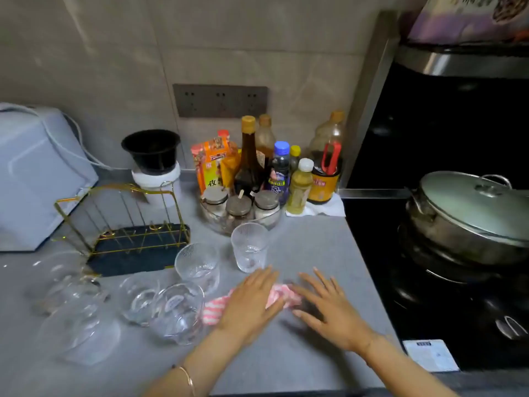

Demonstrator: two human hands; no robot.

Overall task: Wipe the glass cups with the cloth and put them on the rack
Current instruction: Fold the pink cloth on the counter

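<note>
Down on the grey counter (303,245), both hands lie flat. The left hand (252,299) presses straight fingers onto the pink striped cloth (282,293). The right hand (326,308), fingers spread, touches the cloth's other end. The cloth lies to the right of the gold wire rack (128,224), nearer the camera. Glass cups (249,247) stand upright on the counter between the rack and the cloth.

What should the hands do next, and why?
Probably grip the cloth and lift it. The left hand and right hand touch it with straight fingers, no cup is held, the rack holds no cups, and the nearest glass cup stands just behind.
</note>
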